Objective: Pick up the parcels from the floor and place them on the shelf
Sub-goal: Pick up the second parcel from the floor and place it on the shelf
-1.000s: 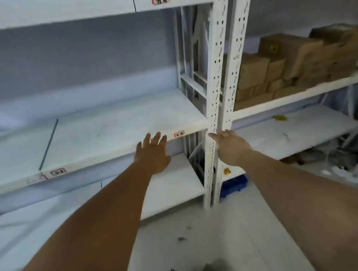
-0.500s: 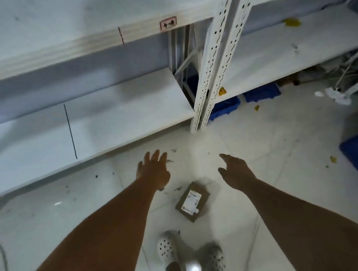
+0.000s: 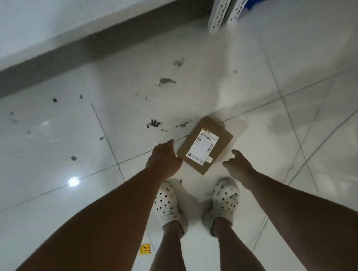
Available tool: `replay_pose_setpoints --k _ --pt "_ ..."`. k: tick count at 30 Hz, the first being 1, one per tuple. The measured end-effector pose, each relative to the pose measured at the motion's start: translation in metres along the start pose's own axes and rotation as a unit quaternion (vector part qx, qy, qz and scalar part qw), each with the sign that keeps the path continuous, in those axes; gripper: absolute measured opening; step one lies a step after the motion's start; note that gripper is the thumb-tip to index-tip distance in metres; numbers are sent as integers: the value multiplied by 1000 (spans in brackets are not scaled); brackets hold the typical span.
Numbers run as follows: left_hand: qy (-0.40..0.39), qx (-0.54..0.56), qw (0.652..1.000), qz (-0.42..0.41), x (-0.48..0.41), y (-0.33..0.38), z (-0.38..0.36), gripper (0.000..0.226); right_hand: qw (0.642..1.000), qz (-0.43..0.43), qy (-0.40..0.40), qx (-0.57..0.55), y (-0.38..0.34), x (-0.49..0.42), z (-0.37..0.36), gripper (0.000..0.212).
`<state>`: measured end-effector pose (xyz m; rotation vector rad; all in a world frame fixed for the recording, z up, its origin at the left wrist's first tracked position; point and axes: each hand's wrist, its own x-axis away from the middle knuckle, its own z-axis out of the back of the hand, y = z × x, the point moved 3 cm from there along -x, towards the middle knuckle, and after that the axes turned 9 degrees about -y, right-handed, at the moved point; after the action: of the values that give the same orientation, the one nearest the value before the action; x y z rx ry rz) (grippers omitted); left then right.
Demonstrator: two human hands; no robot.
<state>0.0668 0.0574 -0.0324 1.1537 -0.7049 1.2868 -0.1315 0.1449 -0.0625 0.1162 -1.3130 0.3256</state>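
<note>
1. Parcel (image 3: 205, 144): a flat brown cardboard box with a white printed label on its upper face, lying on the tiled floor (image 3: 43, 148) just ahead of the person's feet, turned at an angle to the tile joints.
2. Left hand (image 3: 163, 159): fingers spread and empty, just beside the parcel's left corner; contact cannot be told.
3. Right hand (image 3: 238, 164): fingers loosely apart, holding nothing, near the parcel's lower right edge, a strip of floor visible between them.
4. White perforated clogs (image 3: 167, 204): planted side by side behind the parcel.
5. Shelf (image 3: 32, 25): its lowest white board runs along the far edge of the floor, its perforated upright (image 3: 224, 2) standing at the far right.
6. Dark scuffs mark the tiles between shelf and parcel.
</note>
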Motion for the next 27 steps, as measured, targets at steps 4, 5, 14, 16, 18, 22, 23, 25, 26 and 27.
replay_pose_setpoints --k 4,5,14,16,18,22,23,25,26,27 --pt "-22 55 998 32 -67 -29 -38 65 995 -33 -3 -96 29 -81 -16 71" --pt "-28 68 997 38 -81 -34 -45 64 990 -44 -6 -131 39 -98 -20 77" --pt "-88 327 941 28 -158 -27 -88 58 949 -65 -136 -277 55 -166 -46 35" --pt "-76 385 919 39 -158 -21 -92 63 938 -49 -143 -313 47 -164 -54 36" --pt "-40 393 916 64 -151 -18 -90 65 929 -23 -152 -338 41 -154 -56 64" --pt "-54 511 856 61 -110 -9 -78 61 883 62 -182 -429 33 -125 -45 72" --pt "-76 551 829 53 -96 -5 -72 53 862 79 -192 -462 30 -114 -41 67" --pt "-115 601 790 34 -68 -2 -60 49 838 97 -216 -491 20 -85 -32 59" --pt "-125 613 779 28 -55 -2 -53 56 831 106 -233 -494 14 -69 -27 59" --pt "-131 617 776 22 -41 -2 -43 63 827 114 -248 -491 6 -52 -22 60"
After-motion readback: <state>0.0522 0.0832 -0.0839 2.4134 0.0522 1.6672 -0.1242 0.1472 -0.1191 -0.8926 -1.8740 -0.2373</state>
